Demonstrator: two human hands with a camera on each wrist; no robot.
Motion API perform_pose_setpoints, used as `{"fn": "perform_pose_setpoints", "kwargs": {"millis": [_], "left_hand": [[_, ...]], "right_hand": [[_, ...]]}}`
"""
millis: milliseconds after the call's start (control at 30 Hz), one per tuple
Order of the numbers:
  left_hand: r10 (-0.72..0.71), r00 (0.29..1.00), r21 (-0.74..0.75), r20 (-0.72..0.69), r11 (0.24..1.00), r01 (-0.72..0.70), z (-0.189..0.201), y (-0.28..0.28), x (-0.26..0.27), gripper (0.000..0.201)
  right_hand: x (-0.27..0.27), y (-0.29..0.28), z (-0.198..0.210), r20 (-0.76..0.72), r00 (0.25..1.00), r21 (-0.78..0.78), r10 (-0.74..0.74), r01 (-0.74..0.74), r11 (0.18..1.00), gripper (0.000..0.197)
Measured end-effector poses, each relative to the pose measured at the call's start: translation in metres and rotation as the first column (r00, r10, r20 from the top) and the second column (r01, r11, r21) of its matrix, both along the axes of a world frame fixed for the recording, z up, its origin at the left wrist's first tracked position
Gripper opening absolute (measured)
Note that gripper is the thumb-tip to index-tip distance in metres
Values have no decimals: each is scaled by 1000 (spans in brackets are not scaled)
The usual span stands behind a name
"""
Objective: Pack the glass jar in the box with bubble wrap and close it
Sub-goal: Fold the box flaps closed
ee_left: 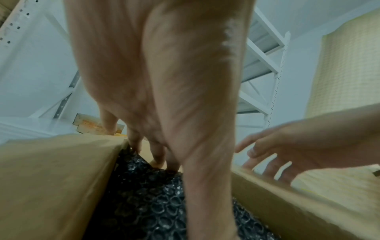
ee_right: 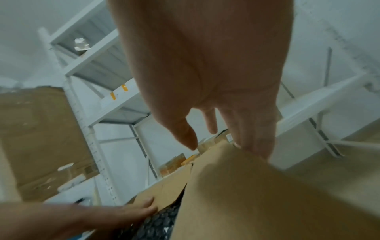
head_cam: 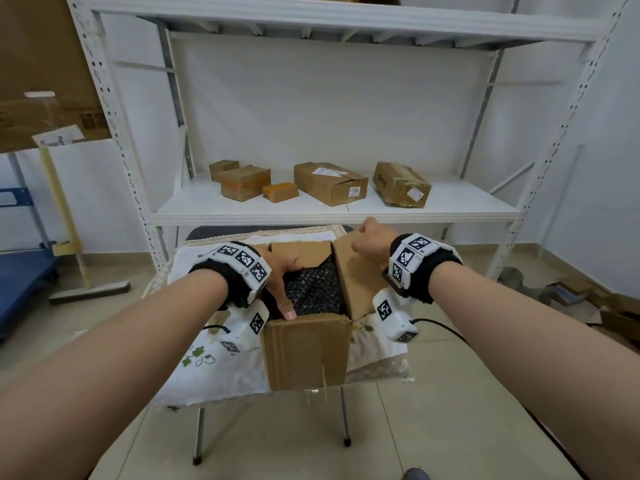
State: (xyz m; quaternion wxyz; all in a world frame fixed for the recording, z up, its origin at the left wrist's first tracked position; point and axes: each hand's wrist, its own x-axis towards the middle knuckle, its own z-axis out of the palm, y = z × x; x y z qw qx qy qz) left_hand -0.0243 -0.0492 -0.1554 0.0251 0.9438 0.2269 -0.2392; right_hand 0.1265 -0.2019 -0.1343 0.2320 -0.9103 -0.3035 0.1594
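A brown cardboard box (head_cam: 304,351) stands open on a small table. Dark bubble wrap (head_cam: 315,285) fills its inside, and no jar shows. My left hand (head_cam: 282,278) lies open over the left of the opening. Its thumb is on the near rim, and its fingers (ee_left: 156,154) reach the folded far flap (head_cam: 301,252). My right hand (head_cam: 370,240) has straight fingers (ee_right: 252,142) touching the top edge of the raised right flap (head_cam: 353,271), which leans inward. The left wrist view shows bubble wrap (ee_left: 156,211) under my palm.
The table's white embroidered cloth (head_cam: 214,368) hangs over the edges. Behind stands a white metal shelf (head_cam: 332,211) with several cardboard boxes. A floor squeegee (head_cam: 90,289) and a blue cart (head_cam: 20,275) are at the left, and cardboard scraps (head_cam: 588,299) at the right.
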Motion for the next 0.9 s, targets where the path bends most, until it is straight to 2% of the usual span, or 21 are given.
{"fn": "perform_pose_setpoints", "kwargs": {"millis": [67,167,233,333,467,600,733,800,867,900], "left_hand": [[-5,1000,20,2,1000,5,1,-3,-1,127],[-1,1000,33,-5,999,1,2,-5,-2,138],[6,1000,47,7,999,-6,-1,-5,-3,144],[-14,999,87,53,996,9,-10,-5,-8,136],[12,996,63,85,998,-17,-12,-3,-21,123],[99,986,46,131,993,-106,-10,-8,-28,115],[225,957,-87,182,973,-212,-18,-9,-35,121],[280,927,-90,250,960,-266,-17,-13,-39,124],[281,902,-69,328,959,-274,-5,-27,-46,113],[293,891,-57,347,955,-291,-1,-32,-48,104]], "right_hand": [[-13,5,11,42,999,128,32,-37,991,48],[-33,15,21,-99,982,222,161,-136,966,58],[-42,23,17,-90,962,87,256,-249,965,65],[-51,23,4,-57,936,-159,348,-353,922,73],[-63,15,-7,-4,901,-325,433,-411,852,97],[-71,18,-9,78,877,-384,474,-413,826,103],[-74,9,-7,75,885,-359,460,-407,840,94],[-74,5,-10,96,893,-312,440,-393,865,83],[-73,2,-14,114,903,-268,415,-374,888,70],[-73,2,-16,99,907,-257,409,-373,891,71]]}}
